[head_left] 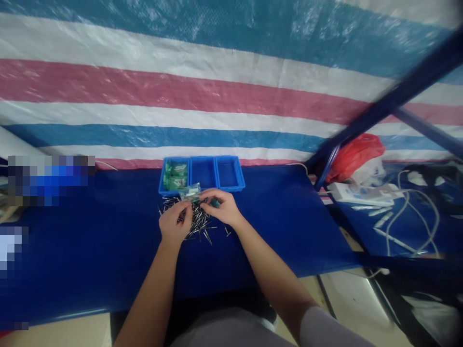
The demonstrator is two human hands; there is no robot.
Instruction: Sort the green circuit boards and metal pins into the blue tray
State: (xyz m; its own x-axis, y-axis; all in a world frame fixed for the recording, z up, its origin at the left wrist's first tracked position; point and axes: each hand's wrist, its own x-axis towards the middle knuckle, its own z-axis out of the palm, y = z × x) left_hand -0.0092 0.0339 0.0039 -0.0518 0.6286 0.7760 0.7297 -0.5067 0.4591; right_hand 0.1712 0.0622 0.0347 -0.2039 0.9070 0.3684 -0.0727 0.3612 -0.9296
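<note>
A small clear plastic bag (189,191) with something pale inside is pinched between my two hands, above a pile of thin metal pieces (200,224). My left hand (175,221) has its fingertips closed at the bag's lower edge. My right hand (220,206) grips its right side, and a bit of green shows by the fingers. Just behind stands a blue tray (217,174) with three compartments. Green-tinted bags (175,174) lie in the left compartment; the middle and right ones hold nothing visible.
The blue table (282,221) runs beneath everything. At the right, beyond a dark metal frame (361,115), are a red plastic bag (356,152), a white power strip (361,193) and loose white cables. A striped sheet (217,96) hangs behind.
</note>
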